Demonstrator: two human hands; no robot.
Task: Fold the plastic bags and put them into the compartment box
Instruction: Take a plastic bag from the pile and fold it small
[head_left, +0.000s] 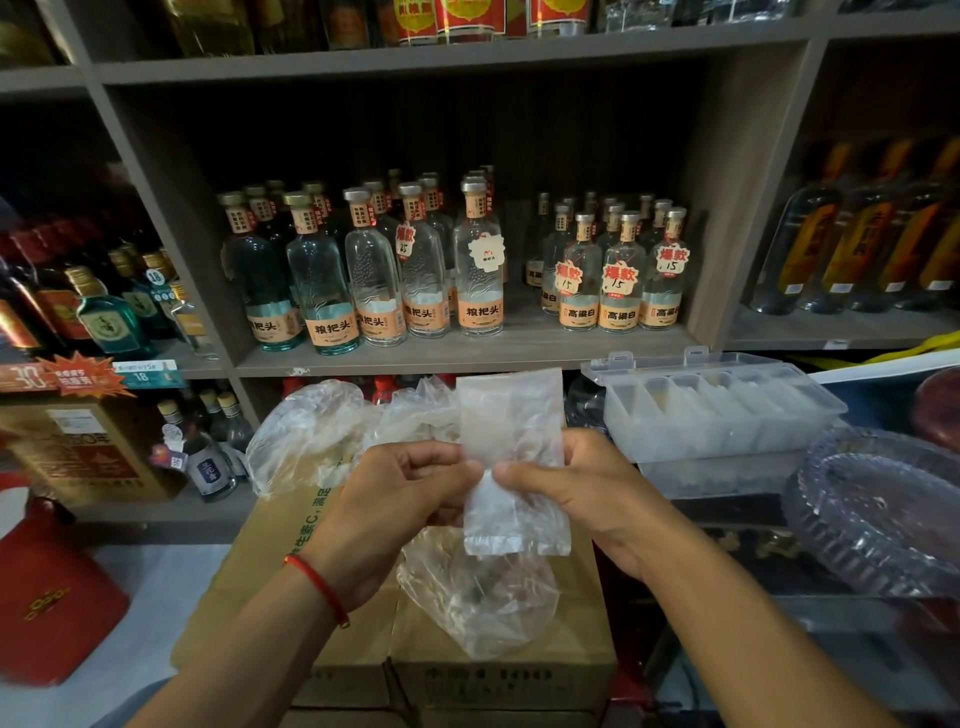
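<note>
A small clear plastic bag (511, 415), flattened into a narrow strip, stands upright between both hands in the middle of the view. My left hand (400, 499) grips its left edge and my right hand (582, 488) pinches its middle from the right. Loose crumpled plastic bags (306, 431) lie behind on a cardboard carton (291, 525), and another crumpled bag (483, 603) lies below my hands. The clear compartment box (727, 410) stands open at the right, with folded bags in several compartments.
Wooden shelves (467, 358) with many glass liquor bottles (478, 270) fill the background. A clear ribbed glass dish (878, 509) sits at the right. A red box (47, 603) stands at the lower left, a brown gift box (88, 452) above it.
</note>
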